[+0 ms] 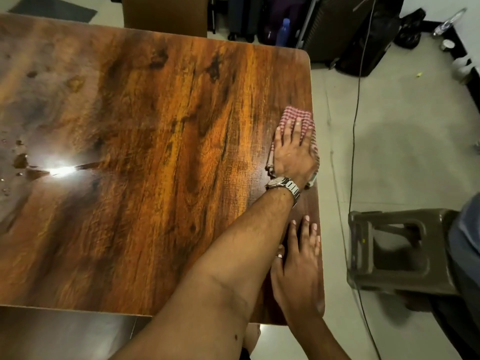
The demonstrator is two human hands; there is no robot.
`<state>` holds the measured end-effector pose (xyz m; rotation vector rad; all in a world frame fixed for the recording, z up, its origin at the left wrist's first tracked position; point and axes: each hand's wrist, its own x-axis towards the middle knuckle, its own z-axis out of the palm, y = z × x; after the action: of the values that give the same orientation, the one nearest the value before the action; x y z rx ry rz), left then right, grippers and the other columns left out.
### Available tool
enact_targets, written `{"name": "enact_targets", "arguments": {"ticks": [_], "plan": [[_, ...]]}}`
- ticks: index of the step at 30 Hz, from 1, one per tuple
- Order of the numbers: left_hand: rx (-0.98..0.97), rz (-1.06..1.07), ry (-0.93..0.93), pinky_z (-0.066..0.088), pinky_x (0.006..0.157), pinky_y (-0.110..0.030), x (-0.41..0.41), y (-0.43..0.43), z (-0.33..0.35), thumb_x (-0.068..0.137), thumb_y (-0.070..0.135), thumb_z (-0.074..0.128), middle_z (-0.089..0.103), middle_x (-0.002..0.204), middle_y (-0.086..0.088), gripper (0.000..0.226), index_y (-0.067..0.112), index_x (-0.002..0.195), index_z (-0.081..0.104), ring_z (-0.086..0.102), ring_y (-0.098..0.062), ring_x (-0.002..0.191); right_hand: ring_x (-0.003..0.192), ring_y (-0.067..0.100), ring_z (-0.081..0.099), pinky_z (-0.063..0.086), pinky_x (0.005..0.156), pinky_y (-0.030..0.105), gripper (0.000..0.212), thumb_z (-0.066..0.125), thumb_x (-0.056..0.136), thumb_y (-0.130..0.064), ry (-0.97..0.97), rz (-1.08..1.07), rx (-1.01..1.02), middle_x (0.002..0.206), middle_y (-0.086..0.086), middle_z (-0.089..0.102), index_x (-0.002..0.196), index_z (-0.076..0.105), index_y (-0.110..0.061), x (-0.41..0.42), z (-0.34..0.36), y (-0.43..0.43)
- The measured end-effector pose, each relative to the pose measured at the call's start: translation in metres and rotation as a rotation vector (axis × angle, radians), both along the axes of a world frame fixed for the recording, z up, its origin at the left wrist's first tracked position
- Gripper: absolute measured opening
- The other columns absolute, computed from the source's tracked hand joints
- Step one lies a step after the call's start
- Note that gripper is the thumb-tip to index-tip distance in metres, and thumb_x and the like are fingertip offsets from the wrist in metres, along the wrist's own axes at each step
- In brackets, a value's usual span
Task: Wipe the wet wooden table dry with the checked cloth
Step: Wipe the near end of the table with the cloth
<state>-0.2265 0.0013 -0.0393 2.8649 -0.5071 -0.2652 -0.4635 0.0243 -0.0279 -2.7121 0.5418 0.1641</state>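
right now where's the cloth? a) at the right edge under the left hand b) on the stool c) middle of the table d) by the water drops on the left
A: the cloth lies at the table's right edge, pressed flat under the left hand; the drops are far left.

worktop: orange-brown wood grain with dark brown streaks and knots; a dull grey sheen toward 9 o'clock, with one white glare spot
cloth: small red-and-white check, at 3 o'clock on the worktop
watch: silver metal, pale face
floor: pale cream-grey tiles with thin darker seams
stool: drab grey-brown, at 4 o'clock
bottle: blue, at 12 o'clock
mat: dark grey, at 11 o'clock
cable: thin, dark, across the pale floor
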Motion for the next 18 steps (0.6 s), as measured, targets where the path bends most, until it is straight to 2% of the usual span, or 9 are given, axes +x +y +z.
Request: {"name": "enact_targets", "arguments": {"ticks": [2,4,8,13,18], "plan": [[-0.011,0.05,-0.014,-0.004,0.127,-0.054,0.008,0.031,-0.004,0.106,0.042,0.017,0.001,0.171,-0.01,0.06,0.023,0.163,0.009,-0.004,-0.031,0.158,0.153,0.021,-0.011,0.002,0.126,0.04,0.064,0.029,0.099,-0.036,0.03,-0.004,-0.017,0.166,0.003,-0.005,0.158,0.01,-0.018,0.002,0.003,0.001],[-0.045,0.122,-0.042,-0.001,0.127,-0.054,0.013,0.077,-0.007,0.106,0.041,0.018,0.005,0.171,-0.009,0.059,0.024,0.163,0.013,-0.001,-0.03,0.158,0.153,0.023,-0.011,0.003,0.126,0.042,0.063,0.031,0.101,-0.035,0.049,-0.016,-0.027,0.166,0.004,-0.006,0.158,0.01,-0.017,0.004,0.006,0.006],[-0.03,0.228,-0.081,0.001,0.128,-0.05,0.002,0.18,-0.009,0.107,0.041,0.02,0.012,0.171,-0.007,0.058,0.025,0.162,0.018,0.006,-0.027,0.158,0.153,0.026,-0.014,-0.006,0.125,0.044,0.063,0.031,0.101,-0.036,0.069,-0.05,-0.038,0.166,0.008,-0.008,0.157,0.009,-0.017,0.006,0.009,0.022],[0.006,0.24,-0.083,0.004,0.128,-0.048,-0.063,0.269,-0.004,0.106,0.036,0.021,0.014,0.17,-0.005,0.057,0.021,0.162,0.021,0.009,-0.027,0.158,0.153,0.03,-0.011,-0.005,0.124,0.048,0.063,0.027,0.102,-0.04,0.114,-0.04,-0.064,0.166,0.01,-0.005,0.158,0.008,-0.018,-0.005,0.014,0.062],[0.005,0.192,-0.034,0.01,0.128,-0.051,-0.148,0.318,0.006,0.102,0.038,0.011,0.016,0.169,-0.009,0.065,0.015,0.162,0.02,0.011,-0.029,0.157,0.153,0.031,-0.01,-0.007,0.124,0.045,0.063,0.025,0.102,-0.042,0.175,-0.02,-0.068,0.167,0.01,-0.006,0.158,0.008,-0.017,-0.022,0.022,0.113]]}}
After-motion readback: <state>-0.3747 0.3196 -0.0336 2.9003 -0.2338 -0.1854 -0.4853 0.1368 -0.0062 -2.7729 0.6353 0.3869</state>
